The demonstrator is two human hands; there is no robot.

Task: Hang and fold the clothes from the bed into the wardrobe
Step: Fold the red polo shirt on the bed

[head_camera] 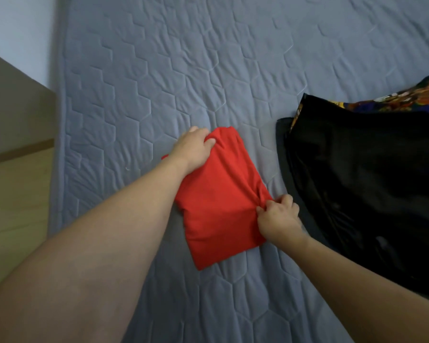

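Quilted grey-blue bed [208, 58] carries a folded red garment [221, 206], its far corner gripped by the left hand [192, 151] and its right edge pinched by the right hand [279, 216], beside a black garment [369, 181].

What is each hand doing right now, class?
Left hand: closed, gripping the far end of the folded red garment.
Right hand: closed, pinching the red garment's right edge.

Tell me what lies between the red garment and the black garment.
Only bare quilted bed cover separates the red garment from the black garment, seen in the head view.
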